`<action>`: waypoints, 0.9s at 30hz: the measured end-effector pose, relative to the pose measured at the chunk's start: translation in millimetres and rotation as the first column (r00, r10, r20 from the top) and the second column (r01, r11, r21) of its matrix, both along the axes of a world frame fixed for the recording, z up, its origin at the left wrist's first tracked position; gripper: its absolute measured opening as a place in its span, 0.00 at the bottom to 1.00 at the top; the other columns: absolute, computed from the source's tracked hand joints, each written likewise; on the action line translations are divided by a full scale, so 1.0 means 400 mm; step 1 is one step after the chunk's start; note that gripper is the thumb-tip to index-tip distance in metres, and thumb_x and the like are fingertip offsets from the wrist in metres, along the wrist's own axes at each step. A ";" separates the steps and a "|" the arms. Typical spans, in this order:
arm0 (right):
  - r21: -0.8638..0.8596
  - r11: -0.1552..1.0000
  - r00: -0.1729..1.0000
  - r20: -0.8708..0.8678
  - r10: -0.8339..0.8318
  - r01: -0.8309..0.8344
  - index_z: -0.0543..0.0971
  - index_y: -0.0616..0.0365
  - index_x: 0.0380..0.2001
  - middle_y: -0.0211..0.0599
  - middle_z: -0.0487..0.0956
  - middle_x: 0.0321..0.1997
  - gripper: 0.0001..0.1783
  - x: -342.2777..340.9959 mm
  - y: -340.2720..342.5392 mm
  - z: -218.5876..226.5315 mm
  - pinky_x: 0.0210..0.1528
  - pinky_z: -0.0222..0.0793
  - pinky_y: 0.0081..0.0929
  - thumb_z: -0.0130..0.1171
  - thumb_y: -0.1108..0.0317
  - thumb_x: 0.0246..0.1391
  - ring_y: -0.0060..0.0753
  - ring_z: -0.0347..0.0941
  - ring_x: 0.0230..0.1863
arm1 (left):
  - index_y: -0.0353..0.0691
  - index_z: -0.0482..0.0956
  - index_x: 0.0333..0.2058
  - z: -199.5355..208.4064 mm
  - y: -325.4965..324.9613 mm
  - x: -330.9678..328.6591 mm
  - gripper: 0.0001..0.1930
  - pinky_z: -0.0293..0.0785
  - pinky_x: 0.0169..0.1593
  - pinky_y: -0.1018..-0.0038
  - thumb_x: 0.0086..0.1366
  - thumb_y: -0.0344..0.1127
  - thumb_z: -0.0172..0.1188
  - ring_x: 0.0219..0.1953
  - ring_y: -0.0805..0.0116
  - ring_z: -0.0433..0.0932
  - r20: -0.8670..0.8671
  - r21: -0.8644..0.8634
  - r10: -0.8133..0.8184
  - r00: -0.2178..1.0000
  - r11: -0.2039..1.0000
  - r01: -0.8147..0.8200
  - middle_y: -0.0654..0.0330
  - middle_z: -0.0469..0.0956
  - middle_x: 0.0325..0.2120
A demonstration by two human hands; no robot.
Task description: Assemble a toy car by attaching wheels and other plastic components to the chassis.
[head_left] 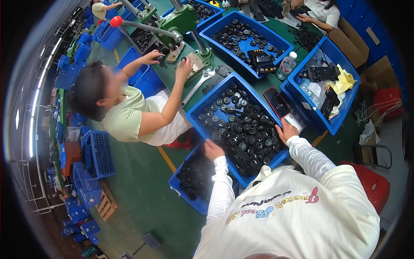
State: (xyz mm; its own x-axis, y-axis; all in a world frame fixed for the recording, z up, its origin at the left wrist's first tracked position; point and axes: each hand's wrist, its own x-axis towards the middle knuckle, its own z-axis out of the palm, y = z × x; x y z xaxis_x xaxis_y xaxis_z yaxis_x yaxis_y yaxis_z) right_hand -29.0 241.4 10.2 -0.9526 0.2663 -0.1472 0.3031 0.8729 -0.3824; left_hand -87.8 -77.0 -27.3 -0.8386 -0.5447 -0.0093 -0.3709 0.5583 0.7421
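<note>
A blue plastic bin [207,103] stands in front of me, filled with many small black wheels [248,136], some joined by axles. My left hand [213,150] is closed on the bin's left side wall, its fingers curled at the rim. Across from it, my right hand [287,130] grips the right rim, with the thumb toward the inside. Just beyond my right hand lies a dark phone with a red edge [276,102]. Under the bin's left side, lower down, sits another blue bin [174,183] of dark parts.
At left a co-worker [138,112] handles parts at a green hand press [183,21]. An adjustable wrench [198,87] lies on the bench. Further bins of wheels [235,30] and black toy chassis [319,73], plus a water bottle [286,65], stand beyond. A red stool [371,183] is at right.
</note>
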 end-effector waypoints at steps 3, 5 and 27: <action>-0.001 1.000 1.000 -0.003 -0.014 0.014 0.68 0.56 0.42 0.56 0.79 0.34 0.19 0.001 -0.007 -0.008 0.38 0.71 0.53 0.49 0.51 0.61 0.63 0.76 0.35 | 0.33 0.74 0.30 0.001 -0.003 0.002 0.22 0.68 0.35 0.48 0.72 0.47 0.42 0.32 0.35 0.74 -0.041 -0.024 0.007 0.999 1.000 -0.008 0.39 0.77 0.27; 0.022 1.000 0.999 -0.036 -0.020 0.021 0.68 0.56 0.45 0.55 0.80 0.35 0.20 0.010 0.002 -0.024 0.38 0.71 0.53 0.50 0.51 0.60 0.62 0.76 0.35 | 0.33 0.73 0.27 -0.006 0.005 -0.001 0.23 0.67 0.34 0.49 0.72 0.47 0.43 0.30 0.36 0.74 -0.059 -0.037 0.009 0.998 0.999 -0.011 0.40 0.75 0.24; 0.005 1.000 1.000 0.018 -0.012 0.012 0.68 0.58 0.43 0.57 0.79 0.35 0.19 0.000 -0.001 -0.002 0.39 0.70 0.53 0.51 0.54 0.61 0.63 0.75 0.37 | 0.34 0.71 0.27 -0.004 0.004 0.000 0.22 0.64 0.31 0.47 0.72 0.48 0.43 0.30 0.33 0.72 -0.062 -0.005 0.008 0.998 1.000 -0.009 0.39 0.74 0.23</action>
